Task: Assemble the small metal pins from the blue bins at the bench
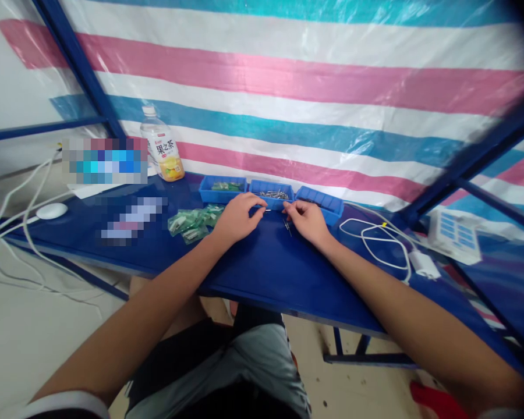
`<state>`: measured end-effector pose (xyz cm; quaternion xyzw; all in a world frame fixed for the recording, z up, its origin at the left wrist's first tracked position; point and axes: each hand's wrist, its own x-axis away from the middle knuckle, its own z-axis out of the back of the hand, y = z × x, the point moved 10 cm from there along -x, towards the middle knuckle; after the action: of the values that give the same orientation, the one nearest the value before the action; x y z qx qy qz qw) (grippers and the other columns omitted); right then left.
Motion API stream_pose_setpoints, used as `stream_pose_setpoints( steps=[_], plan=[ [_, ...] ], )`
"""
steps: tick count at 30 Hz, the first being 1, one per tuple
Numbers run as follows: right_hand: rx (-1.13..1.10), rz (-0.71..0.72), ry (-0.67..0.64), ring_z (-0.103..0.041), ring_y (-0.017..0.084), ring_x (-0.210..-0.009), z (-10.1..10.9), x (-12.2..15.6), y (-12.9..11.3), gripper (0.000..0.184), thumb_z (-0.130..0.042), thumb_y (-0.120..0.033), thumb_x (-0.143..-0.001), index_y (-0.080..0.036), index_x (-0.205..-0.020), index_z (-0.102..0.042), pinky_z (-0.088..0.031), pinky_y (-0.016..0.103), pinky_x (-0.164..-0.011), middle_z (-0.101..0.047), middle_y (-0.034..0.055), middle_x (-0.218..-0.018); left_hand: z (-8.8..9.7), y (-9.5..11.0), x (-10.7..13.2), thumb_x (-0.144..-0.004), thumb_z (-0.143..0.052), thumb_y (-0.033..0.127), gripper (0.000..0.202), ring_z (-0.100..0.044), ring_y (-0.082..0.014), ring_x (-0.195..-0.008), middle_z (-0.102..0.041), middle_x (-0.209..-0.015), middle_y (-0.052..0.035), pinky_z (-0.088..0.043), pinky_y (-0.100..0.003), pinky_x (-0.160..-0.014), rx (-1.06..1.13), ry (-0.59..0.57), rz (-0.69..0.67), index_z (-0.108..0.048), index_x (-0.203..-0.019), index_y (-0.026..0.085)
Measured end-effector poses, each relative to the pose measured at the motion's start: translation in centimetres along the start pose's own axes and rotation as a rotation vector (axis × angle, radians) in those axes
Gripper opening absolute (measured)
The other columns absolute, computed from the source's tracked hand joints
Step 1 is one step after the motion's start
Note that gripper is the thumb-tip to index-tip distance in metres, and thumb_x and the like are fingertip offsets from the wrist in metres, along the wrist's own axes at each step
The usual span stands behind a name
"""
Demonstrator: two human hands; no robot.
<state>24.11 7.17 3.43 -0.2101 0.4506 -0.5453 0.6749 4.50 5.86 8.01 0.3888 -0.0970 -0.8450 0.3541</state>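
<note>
So the left hand (pixel 243 215) has thumb and finger nearly together beside a thin shiny metal sliver (pixel 268 210), pointing sideways toward the right hand (pixel 308 220), whose fingertips are bunched close (can't tell if either is truly gripping anything, it's tiny). The loose dark-and-silver slender metal bits (pixel 287 227) lie on the glossy dark-blue tabletop (pixel 271 270), just nearside of the right fingertips, so the right hand's closer. Their long axis runs roughly toward the body, slightly slanted. Just beyond both hands sits the blue plastic bin of silver metal pieces (pixel 276 203).
</note>
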Motion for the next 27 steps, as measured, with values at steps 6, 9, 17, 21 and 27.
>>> stream_pose_setpoints(
  steps=[6,9,17,21,27],
  plan=[
    [0.073,0.089,-0.008,-0.064,0.019,-0.061,-0.3,1.0,-1.2,0.053,-0.057,-0.067,-0.101,-0.021,-0.079,-0.075,-0.047,0.032,-0.064,-0.075,0.0032,-0.071,4.4,-1.8,2.0,-0.102,-0.063,0.046,0.032,-0.063,-0.0299,-0.127,-0.075,-0.127,-0.0095,-0.044,-0.051,-0.118,-0.239,-0.059,0.048,-0.075,-0.121,0.023],
    [0.061,0.079,-0.011,-0.065,0.020,-0.062,-0.4,0.8,-1.1,0.053,-0.057,-0.067,-0.101,-0.022,-0.079,-0.075,-0.048,0.032,-0.064,-0.076,0.0034,-0.073,7.4,-4.8,5.0,-0.093,-0.068,0.068,0.062,-0.053,-0.0366,-0.141,-0.068,-0.143,-0.0123,-0.038,-0.056,-0.122,-0.362,-0.042,0.163,-0.069,-0.137,0.025],
    [0.028,0.084,-0.014,-0.066,0.020,-0.060,-0.7,0.7,-0.6,0.053,-0.057,-0.068,-0.101,-0.023,-0.078,-0.073,-0.048,0.033,-0.062,-0.075,0.0025,-0.070,5.9,-9.3,11.0,-0.091,-0.052,0.085,0.093,-0.027,-0.0479,-0.161,-0.038,-0.174,-0.0118,-0.019,-0.072,-0.127,-0.473,-0.330,0.388,-0.041,-0.168,0.033],
    [0.028,0.088,-0.014,-0.065,0.020,-0.059,-0.6,0.8,-0.7,0.052,-0.058,-0.068,-0.101,-0.023,-0.079,-0.074,-0.048,0.032,-0.060,-0.074,0.0022,-0.069,3.1,-6.3,9.6,-0.096,-0.047,0.082,0.084,-0.027,-0.0447,-0.162,-0.038,-0.174,-0.0096,-0.017,-0.070,-0.129,-0.405,-0.359,0.328,-0.042,-0.166,0.035],
    [0.072,0.138,-0.054,-0.063,0.019,-0.057,-0.8,1.2,-1.6,0.048,-0.057,-0.062,-0.103,-0.024,-0.081,-0.074,-0.046,0.033,-0.060,-0.073,0.0011,-0.068,-1.0,-2.9,7.4,-0.102,-0.044,0.074,0.079,-0.027,-0.0439,-0.163,-0.037,-0.173,-0.0161,-0.021,-0.066,-0.130,-0.299,-0.365,0.257,-0.045,-0.164,0.025]
  ],
)
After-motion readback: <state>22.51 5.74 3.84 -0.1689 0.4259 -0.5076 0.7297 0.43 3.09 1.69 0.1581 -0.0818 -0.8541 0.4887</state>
